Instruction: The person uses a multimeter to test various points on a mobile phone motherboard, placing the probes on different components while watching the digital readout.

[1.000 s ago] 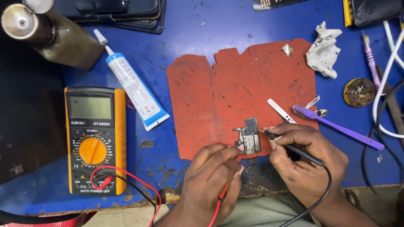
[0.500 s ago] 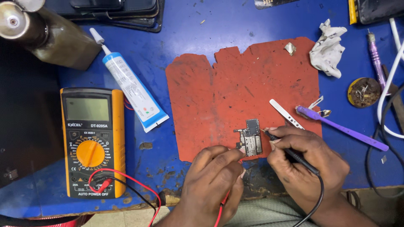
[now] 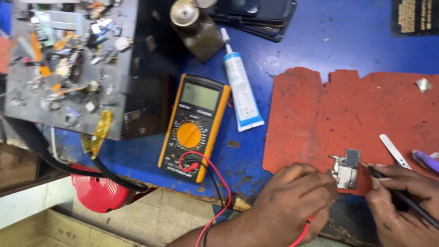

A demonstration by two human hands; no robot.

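Down at the near edge of the blue workbench (image 3: pixel 347 41), a small silvery circuit board (image 3: pixel 346 168) lies on a ragged-edged red rubber mat (image 3: pixel 320 119), close to the mat's front border. The left hand (image 3: pixel 292 201) rests just beside the board, fingers curled shut, with a red test lead (image 3: pixel 302 234) running out from under the palm; its fingertips reach the board's left side, though whether they touch it I cannot tell. The right hand (image 3: pixel 402 206) sits at the board's right, fingers pinched closed around a slim black probe (image 3: pixel 398 194) whose tip meets the board's right edge.

Just beyond the right hand lie a flat white plastic pry tool (image 3: pixel 394 151) and the end of a purple-handled tool (image 3: pixel 426 160), both on the mat.

Left of the mat stands a yellow-cased multimeter (image 3: pixel 194 127) with a grey display and an orange dial, red and black wires (image 3: pixel 215 183) looping from its lower end over the bench edge. A white tube with a blue-printed label (image 3: pixel 240 89) lies between the meter and the mat. Behind the meter is a dark bottle with a metal cap (image 3: pixel 194 27). Farther left, a dark box (image 3: pixel 68 68) carries a litter of small metal scraps, and a red ribbed round object (image 3: pixel 100 192) sits below the bench.
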